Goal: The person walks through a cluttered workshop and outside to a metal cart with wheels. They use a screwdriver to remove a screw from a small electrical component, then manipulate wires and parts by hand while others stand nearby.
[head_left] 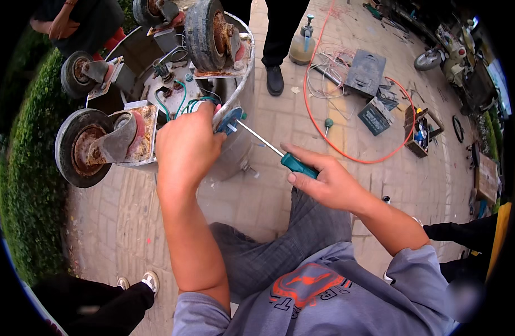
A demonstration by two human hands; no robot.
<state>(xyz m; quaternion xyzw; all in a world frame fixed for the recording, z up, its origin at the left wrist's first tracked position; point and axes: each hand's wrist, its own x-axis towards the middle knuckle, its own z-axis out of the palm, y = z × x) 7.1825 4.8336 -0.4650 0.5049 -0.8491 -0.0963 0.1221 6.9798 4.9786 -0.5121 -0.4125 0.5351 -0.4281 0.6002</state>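
Note:
My right hand [333, 179] is wrapped around the green handle of a screwdriver [295, 164]. Its long metal shaft points up and left, with the tip at a blue fitting [230, 121] on the drum's outer wall. My left hand [186, 140] is closed at the rim beside that fitting, its fingertips reaching inside and hidden, so what they grip cannot be made out. The upturned metal drum [235, 148] carries rusty caster wheels [85, 147] on brackets. Inside, green wires [182, 96] run near my left fingers, over a round metal base [156, 84].
A red hose [347, 159] curves over the paving around a dark toolbox [367, 70], a black battery [375, 116] and a wooden tool crate [423, 131]. A pump sprayer [302, 45] stands behind. People stand around. A hedge [30, 168] lines the left; a motorcycle [453, 59] is far right.

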